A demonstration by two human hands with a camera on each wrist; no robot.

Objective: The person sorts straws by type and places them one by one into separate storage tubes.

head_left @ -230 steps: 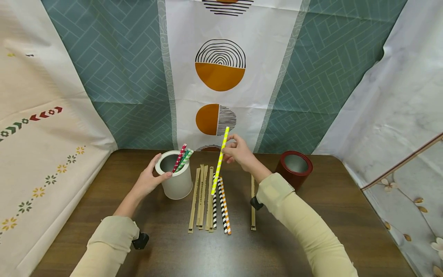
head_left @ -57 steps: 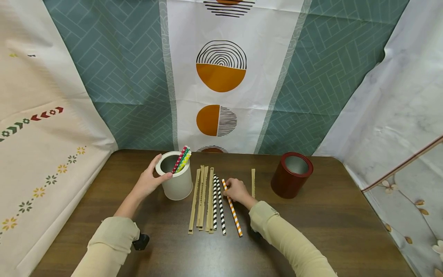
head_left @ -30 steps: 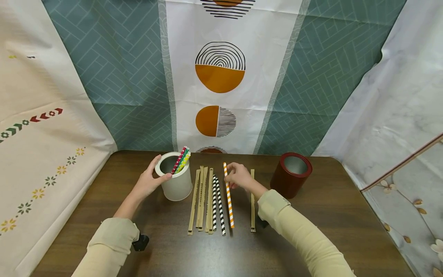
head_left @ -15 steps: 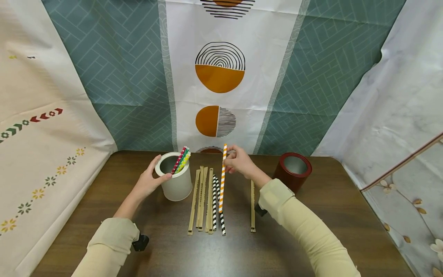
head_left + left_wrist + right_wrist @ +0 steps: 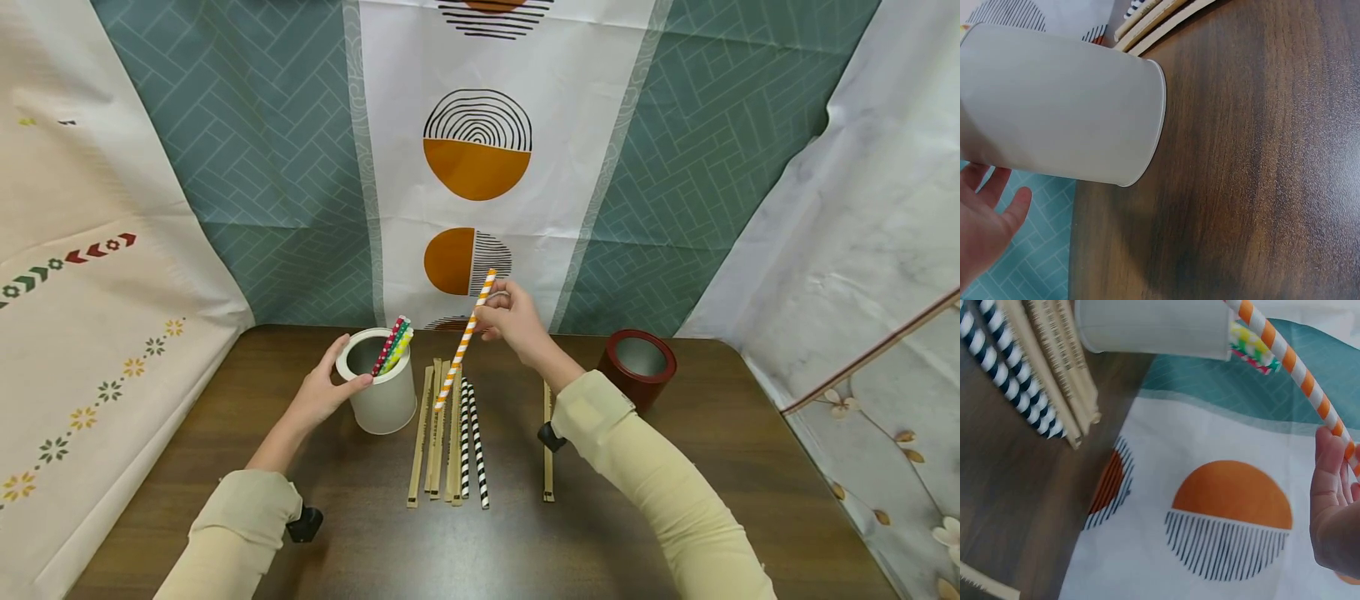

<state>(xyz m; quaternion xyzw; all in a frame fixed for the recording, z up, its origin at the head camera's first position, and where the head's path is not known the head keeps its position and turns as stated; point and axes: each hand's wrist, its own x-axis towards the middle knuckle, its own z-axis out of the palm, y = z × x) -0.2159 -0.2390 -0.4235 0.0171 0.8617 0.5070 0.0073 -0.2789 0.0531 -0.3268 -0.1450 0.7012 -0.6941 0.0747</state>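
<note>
My right hand (image 5: pixel 512 321) pinches an orange-and-white striped paper straw (image 5: pixel 465 340) near its upper end. The straw is in the air, tilted, its lower end in front of the tops of the wrapped sticks. My left hand (image 5: pixel 321 393) grips the white can (image 5: pixel 384 404) at its left side and near rim, thumb and fingers spread around it. Several patterned straws (image 5: pixel 393 346), red, green and yellow, lean out of the can's right side. In the right wrist view the held straw (image 5: pixel 1300 375) crosses above the can's mouth.
Several slim paper-wrapped sticks (image 5: pixel 417 450) and two black-and-white striped straws (image 5: pixel 478 454) lie on the brown table (image 5: pixel 360 533). One more wrapped stick (image 5: pixel 548 467) lies apart, right of them. A dark red can (image 5: pixel 637 367) stands at the back right, partly behind my right forearm.
Earlier the yellow straw went into the white can. My right hand then picked up the orange striped straw from the table and raised it up and leftward. The left hand stayed on the can.
</note>
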